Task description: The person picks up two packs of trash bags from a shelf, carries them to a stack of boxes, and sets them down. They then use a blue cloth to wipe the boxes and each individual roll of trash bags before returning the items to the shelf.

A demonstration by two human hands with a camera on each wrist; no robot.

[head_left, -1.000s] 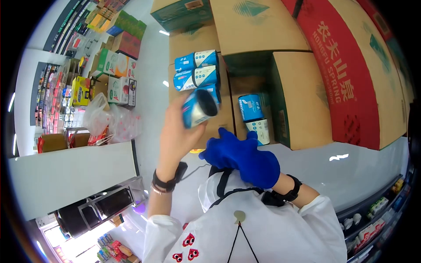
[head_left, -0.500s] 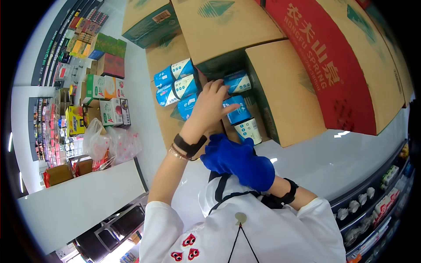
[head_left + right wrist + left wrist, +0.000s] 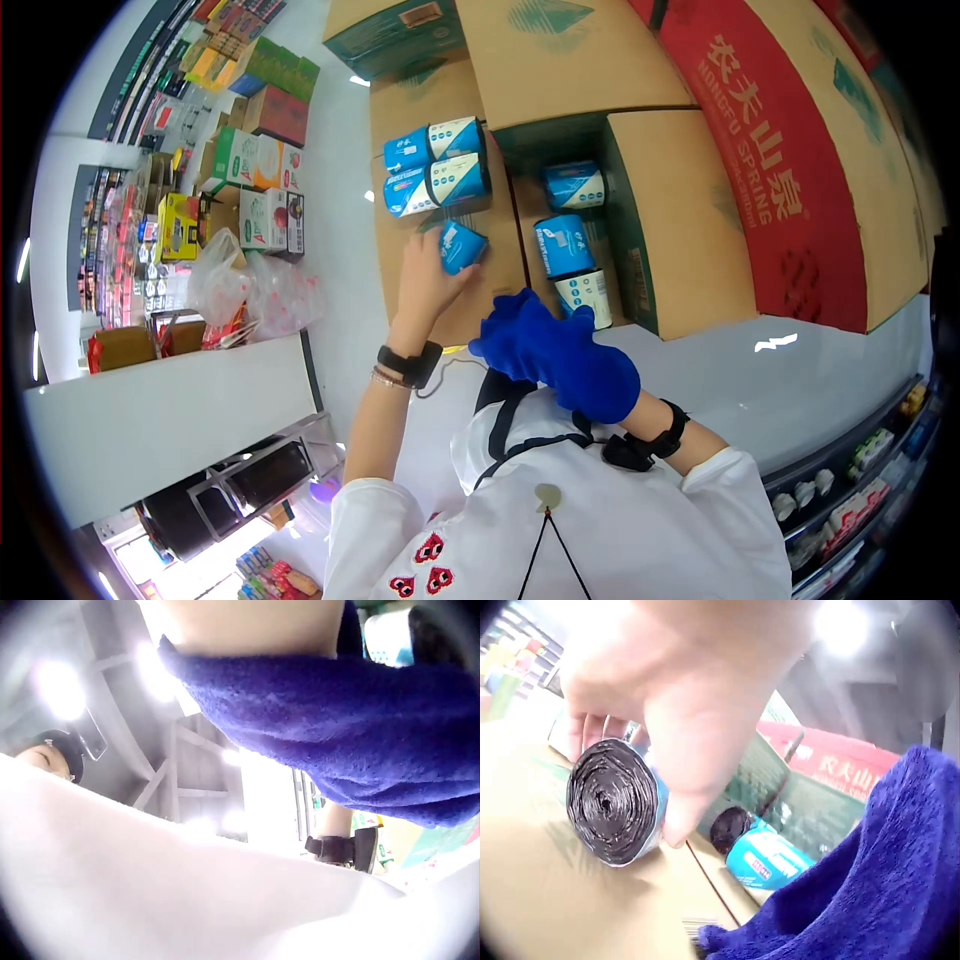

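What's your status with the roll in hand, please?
Left hand grips roll over carton. Right hand wrapped in blue fabric. Other rolls nearby; none visibly blocking.

I have the left hand [image 3: 428,278] reached out, thumb and fingers curled in a grip, its forearm [image 3: 380,440] trailing behind. Right of it and further back, my right hand [image 3: 560,352] is covered, fingers unreadable.

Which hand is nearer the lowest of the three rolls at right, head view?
Right. Right hand, under blue cloth, is just below that roll; left hand is farther off to its left, gripping another roll.
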